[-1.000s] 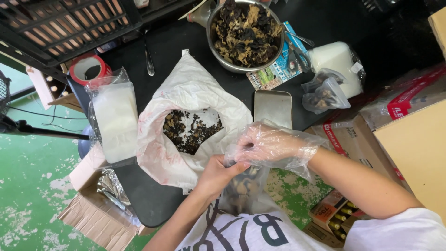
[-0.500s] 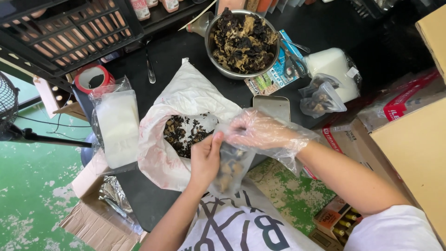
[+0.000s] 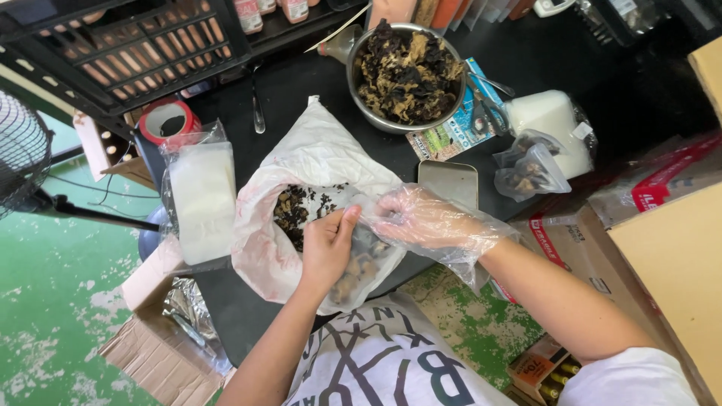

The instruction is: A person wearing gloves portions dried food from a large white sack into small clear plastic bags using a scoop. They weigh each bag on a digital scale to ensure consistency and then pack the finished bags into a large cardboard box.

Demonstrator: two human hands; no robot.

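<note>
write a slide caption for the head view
Bare left hand and gloved right hand hold a small clear bag of dried fungus.

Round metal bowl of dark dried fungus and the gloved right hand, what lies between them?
Head view: a flat grey metal tin on the black table.

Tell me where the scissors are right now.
In the head view, the scissors lie at upper right on a printed packet, between the metal bowl and a white bag.

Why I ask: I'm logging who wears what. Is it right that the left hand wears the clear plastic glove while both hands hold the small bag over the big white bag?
Not quite: the head view shows the glove on the right hand; the left hand is bare. Both do hold the small bag over the big white bag.
</note>
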